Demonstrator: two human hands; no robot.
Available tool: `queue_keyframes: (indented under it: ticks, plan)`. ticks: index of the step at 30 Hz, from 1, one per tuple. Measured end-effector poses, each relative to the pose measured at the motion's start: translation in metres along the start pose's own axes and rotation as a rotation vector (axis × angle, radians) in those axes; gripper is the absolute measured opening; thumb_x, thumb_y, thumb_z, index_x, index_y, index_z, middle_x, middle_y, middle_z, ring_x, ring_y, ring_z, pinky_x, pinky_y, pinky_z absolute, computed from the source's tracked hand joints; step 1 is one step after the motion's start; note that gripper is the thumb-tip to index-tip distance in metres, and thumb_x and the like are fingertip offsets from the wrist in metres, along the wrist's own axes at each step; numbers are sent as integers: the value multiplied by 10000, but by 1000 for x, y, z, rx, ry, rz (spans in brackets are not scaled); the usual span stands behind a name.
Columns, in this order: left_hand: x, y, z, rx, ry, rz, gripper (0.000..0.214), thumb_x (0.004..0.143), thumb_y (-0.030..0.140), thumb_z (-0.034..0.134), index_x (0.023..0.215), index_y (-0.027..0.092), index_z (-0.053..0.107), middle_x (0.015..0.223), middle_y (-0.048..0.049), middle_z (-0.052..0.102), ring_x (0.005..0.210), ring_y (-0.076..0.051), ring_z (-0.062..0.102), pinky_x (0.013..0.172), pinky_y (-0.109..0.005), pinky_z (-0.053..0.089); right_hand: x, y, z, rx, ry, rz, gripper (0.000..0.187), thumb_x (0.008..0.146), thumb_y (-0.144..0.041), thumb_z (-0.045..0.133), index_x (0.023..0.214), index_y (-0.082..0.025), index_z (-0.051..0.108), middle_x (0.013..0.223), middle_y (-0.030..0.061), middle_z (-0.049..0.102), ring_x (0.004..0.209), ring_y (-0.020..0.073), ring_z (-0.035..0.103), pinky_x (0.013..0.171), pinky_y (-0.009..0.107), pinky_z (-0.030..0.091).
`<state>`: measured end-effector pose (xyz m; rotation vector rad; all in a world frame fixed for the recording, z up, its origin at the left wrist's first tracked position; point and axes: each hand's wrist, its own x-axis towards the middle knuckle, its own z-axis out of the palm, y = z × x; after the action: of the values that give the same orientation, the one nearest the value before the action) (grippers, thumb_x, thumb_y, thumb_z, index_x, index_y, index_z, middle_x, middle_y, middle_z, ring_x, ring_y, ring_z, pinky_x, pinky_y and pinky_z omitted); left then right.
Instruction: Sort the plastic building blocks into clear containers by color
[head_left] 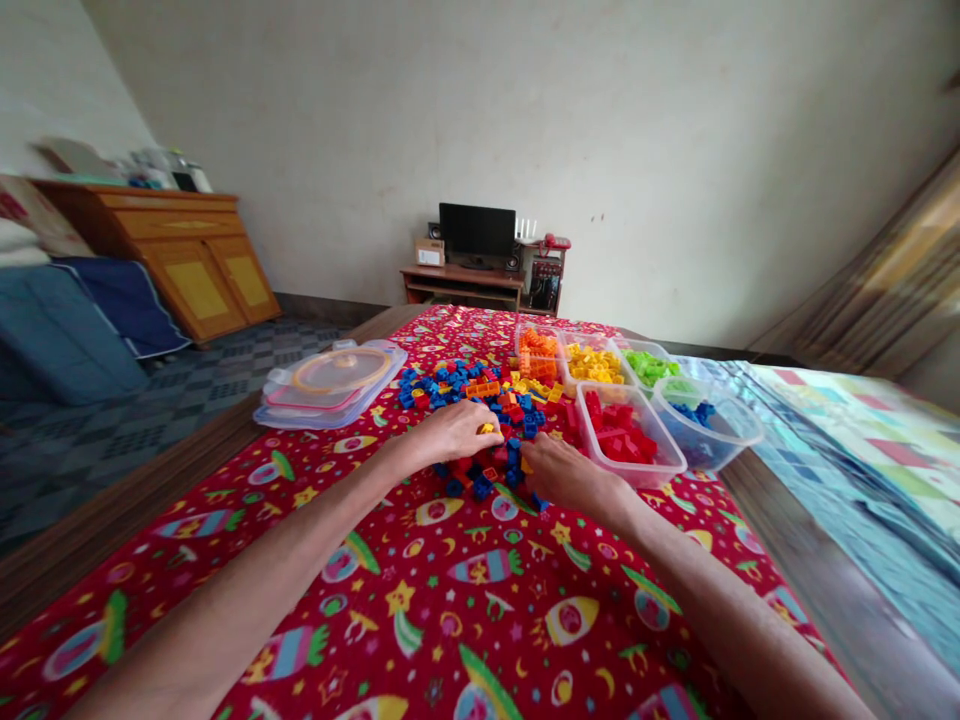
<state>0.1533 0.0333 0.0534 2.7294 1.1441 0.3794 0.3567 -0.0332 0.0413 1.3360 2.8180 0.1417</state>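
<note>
My left hand [454, 430] is over the near part of a loose pile of toy building bricks [450, 380], fingers closed on a small yellow brick [487, 428]. To its right, my right hand [566, 472] reaches into the same pile with its fingers curled down. A yellowish brick [526, 463] shows at its fingertips, partly hidden by them. Blue bricks [482, 487] lie between and below the two hands, mixed with red ones. Orange and yellow bricks are in the farther part of the pile.
Right of the pile stand clear tubs of sorted bricks: orange [538, 350], yellow [594, 364], green [651, 368], red [619, 432], and a round tub [720, 450] with a few blue ones. Stacked lids [330, 380] lie left on the red patterned cloth [517, 590].
</note>
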Motion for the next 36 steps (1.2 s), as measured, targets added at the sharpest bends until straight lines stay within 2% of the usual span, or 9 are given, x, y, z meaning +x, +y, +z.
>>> queue_keyframes:
  ticks: [3, 6, 11, 14, 17, 24, 29, 33, 36]
  plan:
    - [3, -6, 0, -284, 46, -50, 334, 869, 412, 465, 718, 156, 616, 675, -12, 594, 639, -140, 538, 603, -233, 405, 1, 12, 14, 64, 174, -15, 167, 862, -120, 490, 955, -150, 626, 990, 124, 653, 960, 217, 605, 862, 327, 494]
    - [2, -4, 0, -585, 45, -171, 382, 865, 498, 457, 698, 163, 533, 624, 26, 476, 552, -107, 439, 517, -224, 370, 10, 21, 23, 317, 308, 76, 140, 820, -115, 514, 909, -163, 611, 894, 84, 652, 870, 191, 607, 815, 318, 491]
    - [-2, 2, 0, -1021, -3, -257, 431, 780, 582, 589, 744, 161, 503, 667, 42, 404, 530, -69, 352, 435, -184, 294, 31, 19, 12, 1052, 297, 380, 103, 693, -118, 512, 751, -170, 581, 600, -25, 561, 559, 115, 517, 550, 234, 410]
    - [-1, 8, 1, -1109, -17, -321, 447, 713, 568, 674, 738, 157, 498, 658, 50, 384, 520, -57, 332, 413, -168, 248, 37, 12, 10, 1481, 345, 513, 121, 648, -198, 529, 757, -171, 574, 531, -55, 512, 472, 95, 462, 471, 214, 363]
    - [1, 16, 7, -1142, -16, -342, 445, 696, 560, 691, 734, 156, 507, 630, 58, 387, 513, -55, 341, 419, -163, 255, 38, 5, 17, 1734, 362, 579, 171, 619, -251, 560, 772, -173, 565, 540, -54, 527, 457, 93, 474, 446, 209, 371]
    - [9, 26, 33, -1039, 46, -366, 293, 793, 438, 609, 904, 172, 560, 555, 55, 508, 427, -79, 386, 420, -202, 275, 38, -9, 19, 1838, 362, 629, 298, 690, -408, 657, 866, -185, 563, 588, -39, 551, 495, 104, 530, 412, 191, 379]
    - [6, 32, 29, -1041, 230, -407, 215, 809, 292, 598, 999, 193, 582, 643, 58, 514, 485, -78, 425, 466, -199, 329, 36, -9, 7, 1762, 449, 637, 281, 633, -366, 690, 773, -155, 570, 531, -51, 514, 439, 72, 451, 385, 180, 336]
    - [9, 36, 20, -1397, 385, -516, 110, 857, 257, 543, 930, 181, 572, 767, 14, 572, 662, -100, 560, 614, -204, 451, 36, -7, 4, 1653, 492, 587, 277, 641, -363, 657, 810, -155, 588, 505, -60, 505, 431, 78, 445, 389, 184, 328]
    - [11, 43, 15, -1677, 306, -540, 105, 870, 250, 537, 882, 155, 580, 738, -6, 596, 642, -104, 571, 626, -208, 458, 37, -8, 8, 1487, 506, 503, 326, 691, -405, 618, 894, -151, 603, 478, -68, 491, 419, 85, 439, 392, 190, 326]
